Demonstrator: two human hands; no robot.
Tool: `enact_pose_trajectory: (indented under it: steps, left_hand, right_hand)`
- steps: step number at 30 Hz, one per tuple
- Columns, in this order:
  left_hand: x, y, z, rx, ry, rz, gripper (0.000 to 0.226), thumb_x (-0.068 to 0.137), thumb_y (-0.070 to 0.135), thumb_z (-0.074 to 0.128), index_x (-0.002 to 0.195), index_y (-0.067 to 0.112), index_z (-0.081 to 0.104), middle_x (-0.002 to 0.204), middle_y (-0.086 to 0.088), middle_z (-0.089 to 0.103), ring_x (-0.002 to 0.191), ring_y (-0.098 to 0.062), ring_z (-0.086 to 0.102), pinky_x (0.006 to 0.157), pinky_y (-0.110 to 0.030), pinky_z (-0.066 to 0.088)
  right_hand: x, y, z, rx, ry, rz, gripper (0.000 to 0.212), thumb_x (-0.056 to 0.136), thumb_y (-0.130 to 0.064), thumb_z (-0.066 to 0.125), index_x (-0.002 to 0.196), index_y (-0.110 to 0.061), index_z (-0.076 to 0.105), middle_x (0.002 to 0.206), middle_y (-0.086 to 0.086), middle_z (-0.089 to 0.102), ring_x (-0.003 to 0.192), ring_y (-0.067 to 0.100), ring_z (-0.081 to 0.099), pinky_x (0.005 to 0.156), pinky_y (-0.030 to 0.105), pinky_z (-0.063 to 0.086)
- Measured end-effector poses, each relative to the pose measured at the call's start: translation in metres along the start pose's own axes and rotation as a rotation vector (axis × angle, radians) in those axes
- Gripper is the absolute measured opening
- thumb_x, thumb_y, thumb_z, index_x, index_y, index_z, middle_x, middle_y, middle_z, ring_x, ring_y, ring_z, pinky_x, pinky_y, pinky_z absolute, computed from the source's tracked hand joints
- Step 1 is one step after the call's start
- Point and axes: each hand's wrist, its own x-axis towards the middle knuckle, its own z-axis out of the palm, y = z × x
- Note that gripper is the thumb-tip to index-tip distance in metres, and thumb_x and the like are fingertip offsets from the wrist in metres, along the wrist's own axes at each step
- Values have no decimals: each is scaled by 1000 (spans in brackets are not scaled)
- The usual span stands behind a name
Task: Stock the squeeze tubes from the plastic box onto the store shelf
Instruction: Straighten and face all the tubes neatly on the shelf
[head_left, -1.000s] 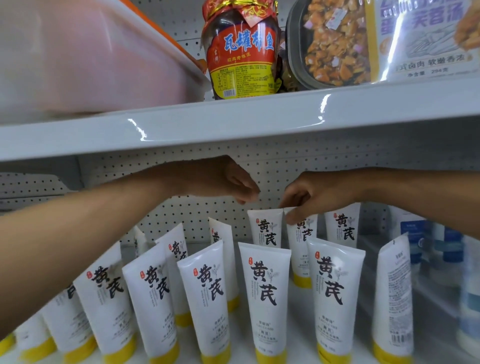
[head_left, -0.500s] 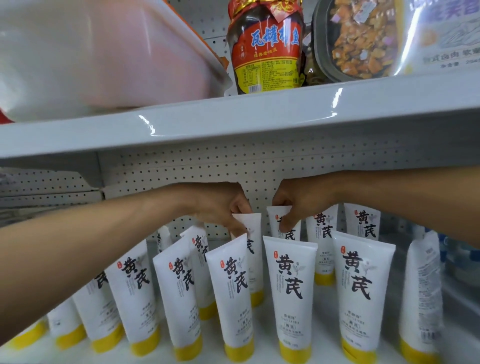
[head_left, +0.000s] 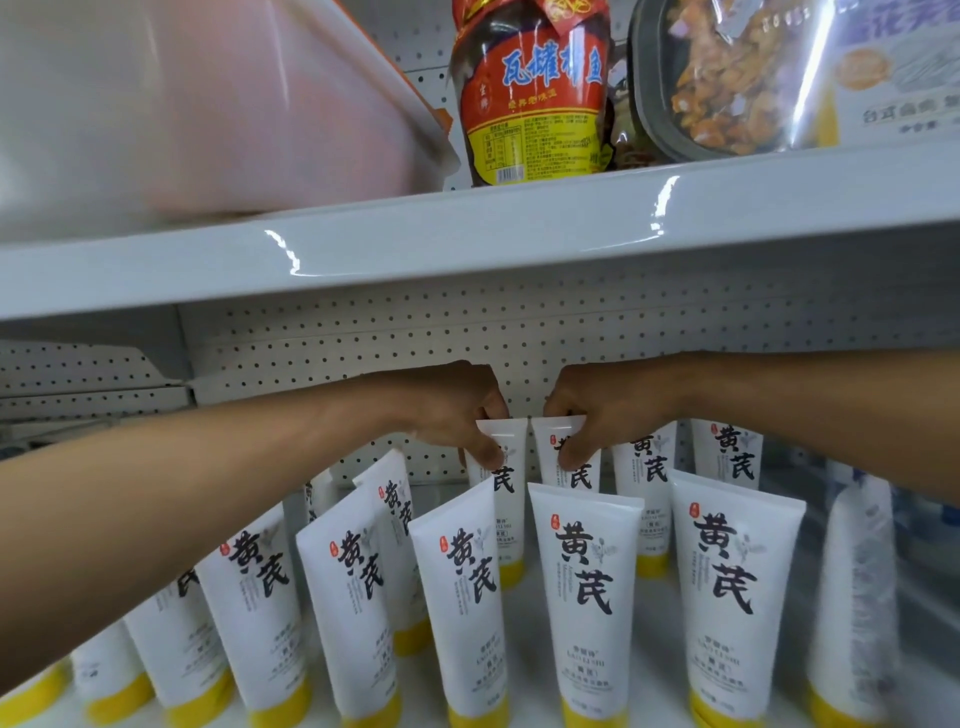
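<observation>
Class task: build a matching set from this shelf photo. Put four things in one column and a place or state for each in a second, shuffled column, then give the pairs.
Column one
1. left hand
2. right hand
3. jar
4. box

Column two
a. on the upper shelf, far left, blurred
b. pinches the right tube of the back pair
c. on the upper shelf, red and yellow label
d. pinches the left tube of the back pair

Pairs: 1-d, 2-b, 3-c, 4-a
</observation>
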Motion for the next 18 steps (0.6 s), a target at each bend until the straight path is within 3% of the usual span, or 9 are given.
enact_pose_trajectory:
  steps: [6, 11, 18]
  left_hand:
    - [0, -2, 2, 4, 11, 7, 30, 79, 34, 76, 107, 22, 72, 109, 8, 71, 99, -6, 63, 92, -25, 50]
    - [-1, 0, 2, 23, 16, 19, 31, 80, 35, 74, 106, 21, 72, 104, 9, 70, 92, -7, 62, 86, -25, 51]
    - [-3, 4, 3, 9, 20, 54, 27, 79, 29, 77, 103, 18, 72, 97, 7, 72, 78, 3, 59, 74, -15, 47]
  right_hand:
    - [0, 1, 1, 9, -4, -4, 8, 83, -26, 72, 80, -23, 66, 85, -5, 71, 72, 7, 62, 68, 25, 51]
    - [-1, 0, 1, 30, -15, 10, 10, 83, -28, 72, 80, -21, 66, 84, -4, 69, 73, 8, 60, 68, 26, 49]
    - [-5, -1, 1, 22, -13, 18, 11, 83, -28, 73, 78, -29, 62, 82, -12, 67, 77, 6, 62, 69, 22, 48]
